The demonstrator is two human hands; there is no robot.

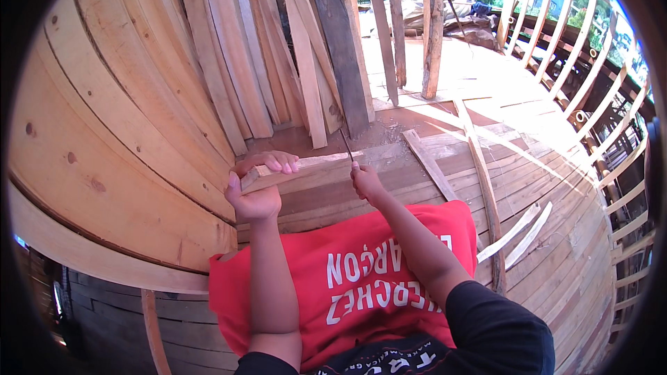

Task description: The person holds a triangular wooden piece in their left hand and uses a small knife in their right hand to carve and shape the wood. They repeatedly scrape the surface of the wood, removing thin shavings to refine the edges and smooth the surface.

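Note:
My left hand (260, 184) is closed around one end of a short wooden strip (323, 160), with the thumb beneath and the fingers over the top. The strip points to the right, and its upper face looks pale and rough. In my right hand (365, 184) is a knife (347, 146), its narrow dark blade seen nearly edge-on and slanting up and away. The blade crosses close to the strip's far end; whether they touch I cannot tell. Its handle is hidden in my fist. Beneath my forearms, a red cloth (313, 312) with white lettering covers my lap.
Curved wooden planking (125, 104) rises on the left. Several loose boards (236, 48) lean beside it, near a dark post (340, 42). On the plank floor (556, 264) lie a long batten (481, 180) and two pale curved strips (528, 236). A ribbed railing (583, 21) bounds the right.

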